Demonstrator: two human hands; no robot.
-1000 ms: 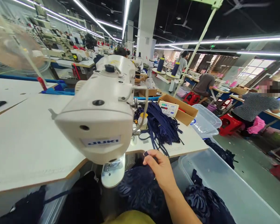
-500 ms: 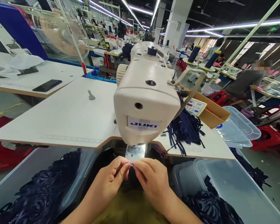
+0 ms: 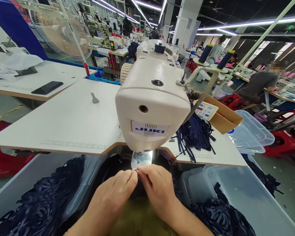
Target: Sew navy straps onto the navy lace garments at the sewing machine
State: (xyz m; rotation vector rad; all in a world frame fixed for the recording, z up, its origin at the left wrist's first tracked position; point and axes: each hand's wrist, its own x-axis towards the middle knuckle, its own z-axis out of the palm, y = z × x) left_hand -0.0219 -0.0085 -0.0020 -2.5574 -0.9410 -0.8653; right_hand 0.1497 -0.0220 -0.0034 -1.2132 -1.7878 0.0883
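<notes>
Beneath the JUKI sewing machine head (image 3: 152,108): a two-handed pinch

A second ago I saw only the right hand (image 3: 159,188); the left hand (image 3: 113,193) has since joined it. Both now pinch a small dark piece (image 3: 137,169) between their fingertips, just before the lit metal plate (image 3: 141,159). Fingers hide most of it; possibly a strap end. I judge this fine two-handed preparation.

My bare left forearm (image 3: 85,214) and right forearm (image 3: 186,214) rise from the bottom edge of view, slanting inward towards each other. My left hand (image 3: 114,190) and right hand (image 3: 158,186) meet low at the centre, backs mostly upward, fingertips drawn into close pinches, nearly tip to tip.
</notes>
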